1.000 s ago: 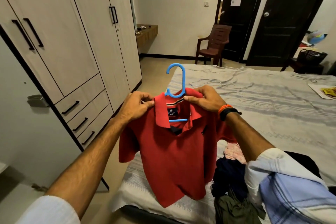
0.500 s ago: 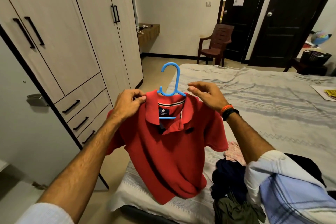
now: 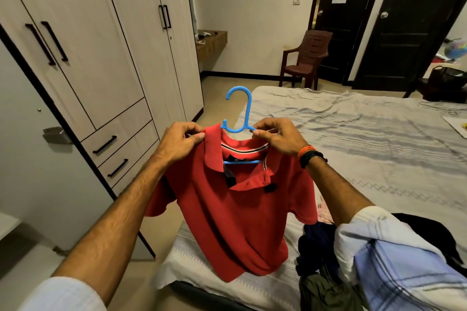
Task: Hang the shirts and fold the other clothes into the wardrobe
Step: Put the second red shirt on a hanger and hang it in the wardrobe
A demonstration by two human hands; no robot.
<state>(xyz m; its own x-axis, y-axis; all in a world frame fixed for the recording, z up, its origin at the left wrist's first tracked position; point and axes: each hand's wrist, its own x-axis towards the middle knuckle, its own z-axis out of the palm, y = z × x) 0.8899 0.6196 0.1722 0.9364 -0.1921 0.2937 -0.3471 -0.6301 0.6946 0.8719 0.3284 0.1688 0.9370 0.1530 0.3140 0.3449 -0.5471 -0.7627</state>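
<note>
While both hands hold it up, these lines apply:

Shirt: the red polo shirt [image 3: 227, 212] hangs on the blue hanger [image 3: 238, 118] in the air over the near corner of the bed [image 3: 353, 139], its body dropping straight below the two grips and its hem just above the bedsheet.

Long axis: the shirt's length runs down from the collar; the hanger's shoulder bar runs across from one grip to the other, tilted a little, and its hook stands up above and between them, opening to the left.

Left grip: the left hand [image 3: 177, 144] pinches the left collar edge at the shoulder, thumb and fingers closed on the cloth.

Right grip: the right hand [image 3: 278, 136] pinches the collar and the hanger arm together just right of the hook's base; it is the hand nearer the hook.

Step in hand: by my reading, the collar is being settled on the hanger, so the shirt is ready or nearly ready to be carried.

Relation for the next move: the wardrobe [image 3: 106, 63] stands to the left of both grips, its visible doors shut, with one panel at the near left that may be an open door; the rail is not in view.

Remaining: a pile of other clothes [image 3: 318, 260] lies on the bed below the right forearm.
</note>
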